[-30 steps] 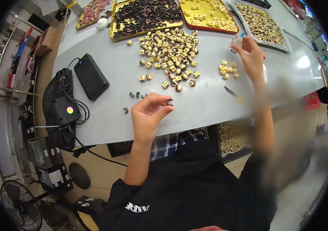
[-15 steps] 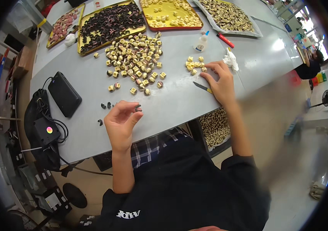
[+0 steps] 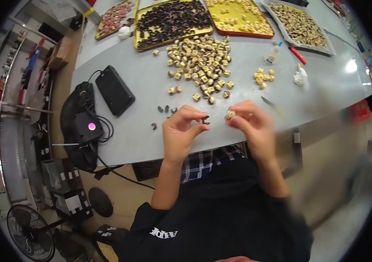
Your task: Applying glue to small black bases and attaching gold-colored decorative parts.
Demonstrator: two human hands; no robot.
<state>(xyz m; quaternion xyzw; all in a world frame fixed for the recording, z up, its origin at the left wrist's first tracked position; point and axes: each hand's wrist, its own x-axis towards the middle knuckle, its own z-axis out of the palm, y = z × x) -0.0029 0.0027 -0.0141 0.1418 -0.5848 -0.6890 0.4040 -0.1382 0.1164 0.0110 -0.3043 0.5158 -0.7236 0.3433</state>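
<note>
Between thumb and fingertips, my left hand (image 3: 180,133) pinches a small dark C-shaped piece (image 3: 205,120). Just right of it, my right hand (image 3: 255,129), a little blurred, grips a small cream-coloured block (image 3: 231,115). The two pieces are close but apart, above the near part of the grey table (image 3: 146,144). Several loose dark curved pieces (image 3: 154,126) lie left of my left hand. Beyond both hands spreads a heap of cream-and-dark assembled blocks (image 3: 201,61). A small cluster of plain cream blocks (image 3: 262,77) sits farther right, with a knife (image 3: 269,102) nearer me.
Along the far side stand a tray of dark pieces (image 3: 137,43), a yellow tray of cream pieces (image 3: 238,33) and a lined tray of blocks (image 3: 332,50). A glue bottle (image 3: 272,54), red marker (image 3: 298,55) and crumpled tissue (image 3: 300,77) lie right. A black power bank (image 3: 114,91) lies left.
My right hand has come from the cream cluster toward my left hand, bringing a cream block. My left hand still pinches the dark piece. The view has shifted, moving the table rightward in the picture.
</note>
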